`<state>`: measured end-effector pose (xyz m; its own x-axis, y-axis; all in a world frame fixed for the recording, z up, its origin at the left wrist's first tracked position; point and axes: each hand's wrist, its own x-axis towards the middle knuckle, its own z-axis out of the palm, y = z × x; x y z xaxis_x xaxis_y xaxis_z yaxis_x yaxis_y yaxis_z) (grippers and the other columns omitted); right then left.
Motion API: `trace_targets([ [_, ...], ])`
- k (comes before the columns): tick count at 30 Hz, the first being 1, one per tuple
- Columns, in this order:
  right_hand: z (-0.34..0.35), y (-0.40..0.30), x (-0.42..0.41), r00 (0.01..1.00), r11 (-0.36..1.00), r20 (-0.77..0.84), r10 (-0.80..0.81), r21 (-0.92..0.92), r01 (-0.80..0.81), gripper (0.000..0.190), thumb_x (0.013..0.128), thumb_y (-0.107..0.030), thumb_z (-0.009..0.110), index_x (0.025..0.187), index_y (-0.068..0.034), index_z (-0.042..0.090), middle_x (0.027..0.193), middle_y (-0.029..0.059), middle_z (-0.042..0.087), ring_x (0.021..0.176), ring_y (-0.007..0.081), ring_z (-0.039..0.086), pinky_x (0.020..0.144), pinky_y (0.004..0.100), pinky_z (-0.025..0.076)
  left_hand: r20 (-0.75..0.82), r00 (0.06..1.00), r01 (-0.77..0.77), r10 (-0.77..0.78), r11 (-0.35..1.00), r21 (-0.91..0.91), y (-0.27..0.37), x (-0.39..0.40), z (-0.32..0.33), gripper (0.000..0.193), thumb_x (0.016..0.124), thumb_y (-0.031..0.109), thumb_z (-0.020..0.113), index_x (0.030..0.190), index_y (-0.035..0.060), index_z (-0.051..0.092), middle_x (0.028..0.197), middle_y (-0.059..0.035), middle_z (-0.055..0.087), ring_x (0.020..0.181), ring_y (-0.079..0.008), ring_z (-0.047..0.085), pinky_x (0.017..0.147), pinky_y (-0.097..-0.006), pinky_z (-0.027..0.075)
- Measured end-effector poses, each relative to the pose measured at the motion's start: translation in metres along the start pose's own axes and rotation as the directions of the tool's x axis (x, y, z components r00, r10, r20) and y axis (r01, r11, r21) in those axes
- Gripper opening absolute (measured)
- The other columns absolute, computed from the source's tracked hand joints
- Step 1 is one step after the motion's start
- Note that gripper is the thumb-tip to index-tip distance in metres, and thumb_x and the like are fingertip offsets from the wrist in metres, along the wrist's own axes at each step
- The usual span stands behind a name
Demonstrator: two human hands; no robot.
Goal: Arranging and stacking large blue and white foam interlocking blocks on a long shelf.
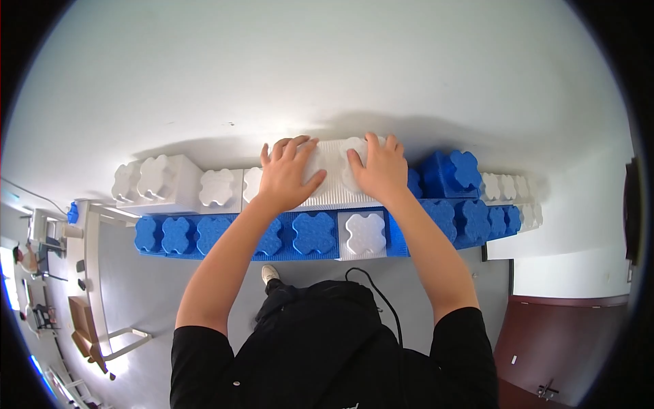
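My left hand [288,176] lies spread on the left knob of a large white studded foam block [331,174]. The right hand [380,168] rests on the same block's right knob, fingers over its far side. This block sits on a stacked row against the wall. Left of it stand white blocks [186,189] with clover-shaped knobs; on its right is a raised blue block [439,174]. Nearer my body runs a lower row of blue blocks [313,234] with one white block [365,234] among them.
A white wall [327,66] rises behind the blocks. Grey floor [138,286] shows below, with an open cardboard box [84,327] and a long white table [92,255] at left. A dark red door [557,337] is at right. Another person [28,259] sits far left.
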<state>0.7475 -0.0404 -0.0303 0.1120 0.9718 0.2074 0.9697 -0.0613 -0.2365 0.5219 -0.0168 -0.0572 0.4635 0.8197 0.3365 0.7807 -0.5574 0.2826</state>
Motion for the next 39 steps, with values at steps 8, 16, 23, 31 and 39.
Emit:
trace_targets([
  [8,0.008,0.031,-0.046,0.981,0.991,-0.171,0.096,0.105,-0.079,0.057,0.093,-0.045,0.069,0.134,-0.008,0.056,0.127,0.0262,0.052,0.115,0.046,0.054,0.093,0.0534,0.051,0.098,0.991,0.096,-0.092,0.994,-0.046,0.033,0.013,-0.014,0.057,0.092,0.042,0.067,0.141,0.0143,0.062,0.139,-0.0137,0.058,0.126,-0.0393,0.052,0.109,-0.0553,0.038],
  [16,0.018,0.029,-0.048,0.985,0.998,-0.164,0.06,0.015,-0.059,0.06,0.094,-0.046,0.067,0.134,-0.003,0.055,0.125,0.0288,0.051,0.11,0.0481,0.053,0.089,0.0544,0.052,-0.13,0.984,0.111,-0.12,0.991,-0.075,0.032,-0.008,0.018,0.054,0.09,0.042,0.069,0.131,0.0078,0.067,0.131,-0.0128,0.06,0.119,-0.038,0.054,0.104,-0.0533,0.042],
  [23,0.013,0.038,0.013,0.989,0.988,0.0,0.151,0.015,-0.151,0.057,0.096,-0.052,0.062,0.125,-0.003,0.06,0.119,0.0293,0.058,0.108,0.0482,0.06,0.088,0.0554,0.054,0.078,0.981,0.18,-0.18,0.984,0.007,0.022,0.05,0.011,0.052,0.094,0.049,0.063,0.12,0.0049,0.07,0.124,-0.0135,0.063,0.107,-0.0363,0.058,0.095,-0.0507,0.047],
  [31,0.025,0.038,0.016,0.99,0.99,0.037,0.139,0.026,-0.14,0.045,0.098,-0.047,0.06,0.121,-0.009,0.061,0.122,0.0261,0.059,0.113,0.0477,0.059,0.093,0.0556,0.053,0.035,0.962,0.273,-0.272,0.961,-0.036,0.023,0.037,0.029,0.053,0.094,0.046,0.063,0.122,0.002,0.07,0.127,-0.015,0.064,0.109,-0.0375,0.058,0.096,-0.0504,0.047],
  [39,0.031,0.04,0.014,0.99,0.99,0.027,0.141,0.019,-0.142,0.044,0.097,-0.046,0.06,0.12,-0.009,0.06,0.121,0.0263,0.059,0.111,0.0479,0.059,0.092,0.056,0.053,0.058,0.961,0.269,-0.27,0.963,0.024,0.025,0.038,0.03,0.054,0.094,0.047,0.062,0.124,0.0023,0.069,0.128,-0.0149,0.063,0.109,-0.0372,0.058,0.095,-0.0519,0.046],
])
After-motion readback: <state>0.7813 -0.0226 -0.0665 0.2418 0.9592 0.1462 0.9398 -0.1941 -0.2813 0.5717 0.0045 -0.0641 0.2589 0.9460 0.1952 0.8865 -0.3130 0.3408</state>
